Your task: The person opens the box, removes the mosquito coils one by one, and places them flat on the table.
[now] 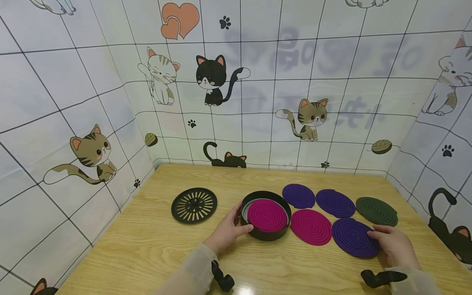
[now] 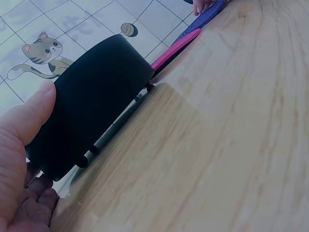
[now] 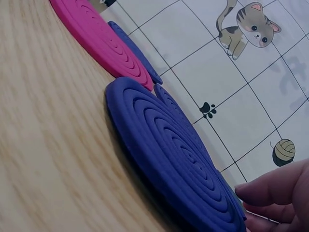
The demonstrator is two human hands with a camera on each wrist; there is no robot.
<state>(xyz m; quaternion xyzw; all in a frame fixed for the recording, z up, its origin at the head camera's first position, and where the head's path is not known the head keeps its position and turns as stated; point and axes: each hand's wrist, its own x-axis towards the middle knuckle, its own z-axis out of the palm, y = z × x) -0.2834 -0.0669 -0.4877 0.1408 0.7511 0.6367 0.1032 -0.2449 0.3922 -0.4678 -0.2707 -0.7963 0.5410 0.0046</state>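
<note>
"Where's the dish (image 1: 271, 236)?"

"On the table (image 1: 280, 266), with the left hand (image 1: 226, 231) gripping its left side and a pink coil (image 1: 267, 215) lying inside."

"And the right hand (image 1: 398, 246)?"

"It touches the right edge of the near purple coil (image 1: 355, 238); whether it pinches, I can't tell."

"What's around them?"

"A loose pink coil (image 1: 311, 227) between, two other purple coils (image 1: 298, 196) and a green coil (image 1: 376, 211) behind, a slotted lid (image 1: 194, 205) well left, the cat-print wall (image 1: 258, 123) beyond."

The head view was bright; the wrist views were dimmer and bluer.
A white shine sat low on the table (image 1: 254, 266), a shadow lay under the purple mat (image 3: 166, 145), and wood grain (image 3: 48, 145) looked fuzzy.
</note>
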